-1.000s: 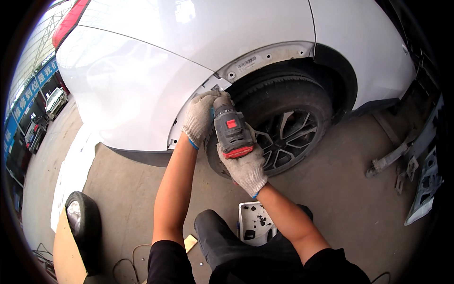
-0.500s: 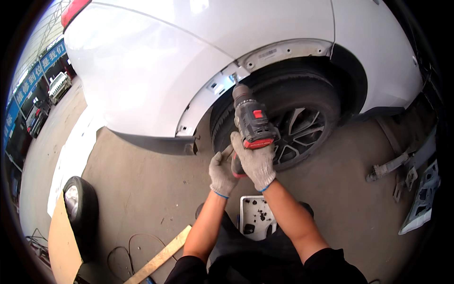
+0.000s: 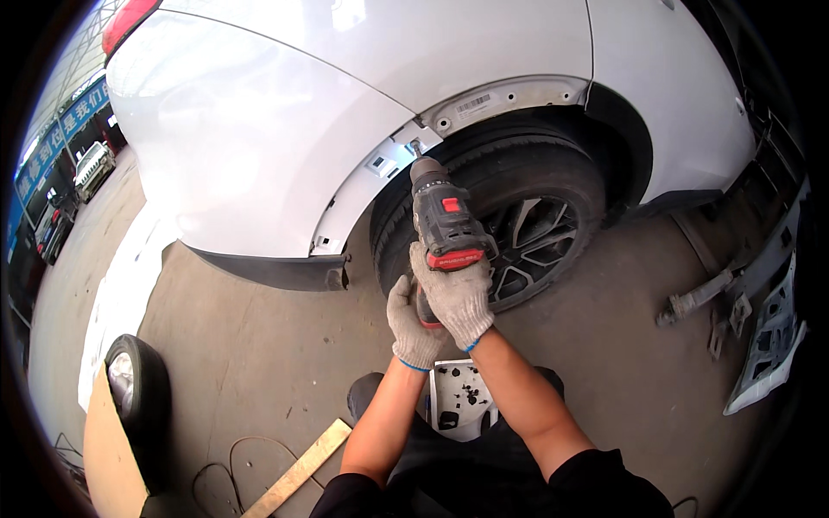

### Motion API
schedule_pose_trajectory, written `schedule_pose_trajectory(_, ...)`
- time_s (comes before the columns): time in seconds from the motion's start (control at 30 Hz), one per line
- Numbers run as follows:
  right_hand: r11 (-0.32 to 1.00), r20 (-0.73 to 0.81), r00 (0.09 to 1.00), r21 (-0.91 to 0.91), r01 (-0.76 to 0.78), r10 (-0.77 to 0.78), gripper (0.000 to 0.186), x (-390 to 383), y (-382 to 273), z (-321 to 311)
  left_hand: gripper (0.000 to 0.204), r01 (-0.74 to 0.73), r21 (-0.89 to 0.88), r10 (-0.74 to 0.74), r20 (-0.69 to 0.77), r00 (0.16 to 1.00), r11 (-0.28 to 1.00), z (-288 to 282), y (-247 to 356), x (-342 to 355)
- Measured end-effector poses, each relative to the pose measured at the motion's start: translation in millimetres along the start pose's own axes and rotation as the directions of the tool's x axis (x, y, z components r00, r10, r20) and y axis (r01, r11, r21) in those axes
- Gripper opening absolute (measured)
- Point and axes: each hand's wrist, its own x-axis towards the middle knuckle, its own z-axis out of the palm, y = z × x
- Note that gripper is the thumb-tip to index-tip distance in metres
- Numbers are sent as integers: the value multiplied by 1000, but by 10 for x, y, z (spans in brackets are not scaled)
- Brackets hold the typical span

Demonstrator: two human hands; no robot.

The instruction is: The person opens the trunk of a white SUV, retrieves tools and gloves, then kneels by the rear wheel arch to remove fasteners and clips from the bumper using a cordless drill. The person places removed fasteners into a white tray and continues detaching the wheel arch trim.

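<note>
Fingers of your right hand [image 3: 455,293] grip the drill [image 3: 445,216]; its bit [image 3: 418,151] stands at the upper corner of the white flange [image 3: 356,192]. Your left hand [image 3: 413,332], at that flange a second ago, now meets the drill's base, its finger closure unclear; support now seems two-handed.

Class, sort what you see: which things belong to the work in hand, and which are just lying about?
Likely belongs:
drill in the right hand
wheel-arch edge
tray of small black parts

Seemingly lying about:
loose tyre
yellowish strip
white sheet
pale panel
</note>
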Motion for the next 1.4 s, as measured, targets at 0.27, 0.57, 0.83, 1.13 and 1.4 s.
schedule_pose_trajectory(0.27,993,74,996,107,49,-57,62,135,159,-41,38,52,-14,-53,-90,995,999,25,-44,-37)
schedule_pose_trajectory(0.57,986,38,989,95,140,-144,33,85,160,-2,41,66,-44,-66,-3,998,997,-71,-14,-39)
schedule_pose_trajectory(0.83,981,127,992,195,-19,-6,35,85,140,-51,42,129,-12,-129,-21,991,992,-164,-15,-22)
schedule_pose_trajectory(1.13,970,141,962,102,222,-235,35,141,246,-155,40,-15,484,-79,173,982,875,155,297,322)
schedule_pose_trajectory(1.4,866,188,982,493,-88,-7,35,79,113,-176,37,114,363,-237,314,920,925,913,483,1108)
